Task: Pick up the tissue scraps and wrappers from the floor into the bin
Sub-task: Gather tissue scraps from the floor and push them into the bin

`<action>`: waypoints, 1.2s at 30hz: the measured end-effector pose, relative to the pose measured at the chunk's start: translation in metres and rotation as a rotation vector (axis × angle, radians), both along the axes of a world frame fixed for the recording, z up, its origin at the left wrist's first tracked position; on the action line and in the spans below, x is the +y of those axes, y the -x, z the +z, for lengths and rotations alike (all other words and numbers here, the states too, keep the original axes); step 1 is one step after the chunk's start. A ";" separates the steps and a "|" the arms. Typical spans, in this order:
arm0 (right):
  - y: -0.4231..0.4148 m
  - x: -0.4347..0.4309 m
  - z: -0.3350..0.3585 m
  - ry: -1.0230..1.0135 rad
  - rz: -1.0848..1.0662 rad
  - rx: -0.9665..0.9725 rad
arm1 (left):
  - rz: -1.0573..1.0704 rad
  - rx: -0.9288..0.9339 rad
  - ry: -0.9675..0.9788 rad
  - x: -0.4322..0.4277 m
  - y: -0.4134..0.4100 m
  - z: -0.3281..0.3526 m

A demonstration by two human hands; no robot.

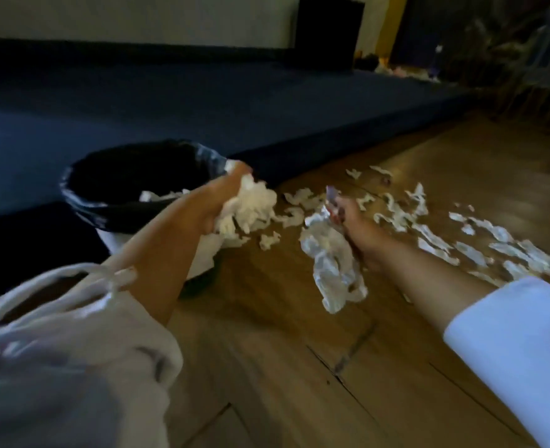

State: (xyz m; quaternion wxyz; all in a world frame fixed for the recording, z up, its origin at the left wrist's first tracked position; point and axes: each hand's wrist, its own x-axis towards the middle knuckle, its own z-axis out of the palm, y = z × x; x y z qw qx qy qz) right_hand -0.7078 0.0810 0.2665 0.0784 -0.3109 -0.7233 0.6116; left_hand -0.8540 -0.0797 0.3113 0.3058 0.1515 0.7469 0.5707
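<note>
Clenched in the left hand (222, 202) is a wad of tissue scraps (251, 208), held just beside the bin (105, 202) rim. A crumpled wrapper (332, 263) is gripped by the right hand (354, 227). More loose scraps (461, 240) are strewn across the wooden floor (299, 367) toward its right edge.

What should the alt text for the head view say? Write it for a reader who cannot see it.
The left hand holds a wad of white tissue beside a black-lined bin, while the right hand grips a crumpled wrapper. Many tissue scraps still litter the wooden floor to the right.
</note>
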 end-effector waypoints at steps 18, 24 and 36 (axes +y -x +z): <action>0.276 -0.124 0.053 0.106 -0.003 0.286 | 0.606 0.363 -0.163 -0.098 0.153 -0.033; 0.306 -0.095 -0.003 -0.921 0.316 -0.164 | 0.289 0.509 0.602 -0.090 0.167 -0.043; 0.202 0.025 -0.039 -0.915 0.189 0.455 | 0.230 1.007 0.341 0.025 0.086 -0.046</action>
